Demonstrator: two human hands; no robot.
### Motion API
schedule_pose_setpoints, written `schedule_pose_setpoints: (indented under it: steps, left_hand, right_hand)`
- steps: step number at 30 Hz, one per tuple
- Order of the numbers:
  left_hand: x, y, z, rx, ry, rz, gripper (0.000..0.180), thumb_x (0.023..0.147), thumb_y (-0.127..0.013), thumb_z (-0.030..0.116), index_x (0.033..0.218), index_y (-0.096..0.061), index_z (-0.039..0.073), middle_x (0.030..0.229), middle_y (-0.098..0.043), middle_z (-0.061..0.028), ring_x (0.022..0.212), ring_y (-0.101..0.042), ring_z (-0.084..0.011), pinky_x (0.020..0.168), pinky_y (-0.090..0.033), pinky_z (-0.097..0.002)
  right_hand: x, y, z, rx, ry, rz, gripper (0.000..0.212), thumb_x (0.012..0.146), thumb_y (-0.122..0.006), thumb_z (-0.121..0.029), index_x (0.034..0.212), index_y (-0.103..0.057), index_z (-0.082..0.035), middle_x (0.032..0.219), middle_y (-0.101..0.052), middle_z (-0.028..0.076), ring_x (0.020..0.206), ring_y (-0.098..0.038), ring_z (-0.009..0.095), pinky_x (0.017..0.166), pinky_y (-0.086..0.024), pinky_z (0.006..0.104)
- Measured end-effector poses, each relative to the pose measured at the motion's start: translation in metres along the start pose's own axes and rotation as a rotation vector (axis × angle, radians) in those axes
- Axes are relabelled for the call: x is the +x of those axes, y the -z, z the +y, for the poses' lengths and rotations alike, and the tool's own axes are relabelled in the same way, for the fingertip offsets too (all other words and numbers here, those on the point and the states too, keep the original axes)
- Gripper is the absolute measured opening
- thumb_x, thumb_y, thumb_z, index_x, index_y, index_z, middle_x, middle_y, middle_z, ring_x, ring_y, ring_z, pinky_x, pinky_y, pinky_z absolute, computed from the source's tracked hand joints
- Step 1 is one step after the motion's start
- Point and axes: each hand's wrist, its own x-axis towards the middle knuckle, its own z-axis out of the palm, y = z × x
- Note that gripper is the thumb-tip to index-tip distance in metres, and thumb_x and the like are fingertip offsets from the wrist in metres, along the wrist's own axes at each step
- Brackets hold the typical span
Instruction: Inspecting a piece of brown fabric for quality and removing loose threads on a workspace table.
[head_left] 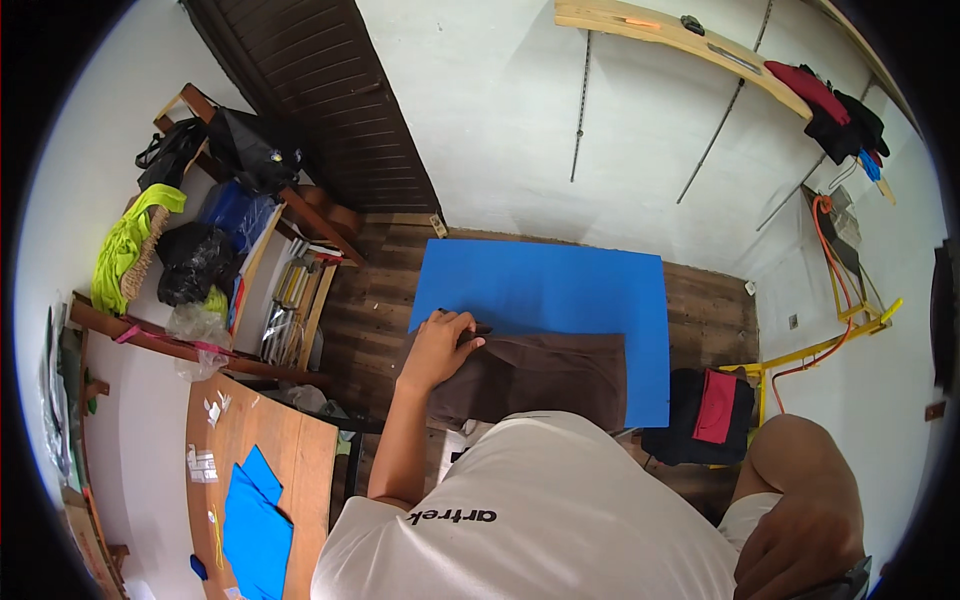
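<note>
A dark brown piece of folded fabric (545, 375) lies across the near part of a blue tabletop (550, 280). At the fabric's far left corner is my left hand (442, 345), its fingers curled over and pinching the cloth. My right arm is bent up at the lower right, away from the table. Close to the camera there, my right hand (800, 545) is dark and blurred, and its fingers cannot be made out clearly. My white-shirted torso covers the near edge of the fabric.
Left of me, a wooden table (300, 450) carries blue cloth pieces (258, 530) and paper scraps. Behind it stands a shelf with black bags (250, 145) and a lime garment (125, 250). Dark and red folded clothes (715, 405) sit at right by a yellow metal frame (800, 355).
</note>
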Motion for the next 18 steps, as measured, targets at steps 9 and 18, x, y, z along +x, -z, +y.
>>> schedule_pose_setpoints:
  steps: [9,18]
  left_hand:
    - [0.003,-0.012,0.026,0.049,0.005,0.038,0.027,0.085,-0.080,0.020,0.093,-0.059,0.004,0.087,-0.064,-0.0132,0.085,-0.057,-0.0367,0.078,-0.045,-0.0446]
    - [-0.010,-0.027,0.052,0.081,0.137,0.058,0.026,0.085,-0.080,0.023,0.094,-0.062,0.007,0.092,-0.067,-0.0102,0.093,-0.060,-0.0366,0.081,-0.047,-0.0483]
  right_hand:
    - [-0.011,0.024,-0.040,-0.017,-0.040,0.053,0.078,0.090,-0.061,-0.074,0.118,-0.069,-0.001,0.058,-0.052,0.002,0.039,-0.050,0.012,0.035,-0.038,0.0263]
    - [-0.110,0.039,-0.008,0.236,0.258,0.013,0.041,0.092,-0.079,-0.033,0.115,-0.068,-0.001,0.087,-0.073,0.017,0.064,-0.069,0.019,0.055,-0.054,0.0301]
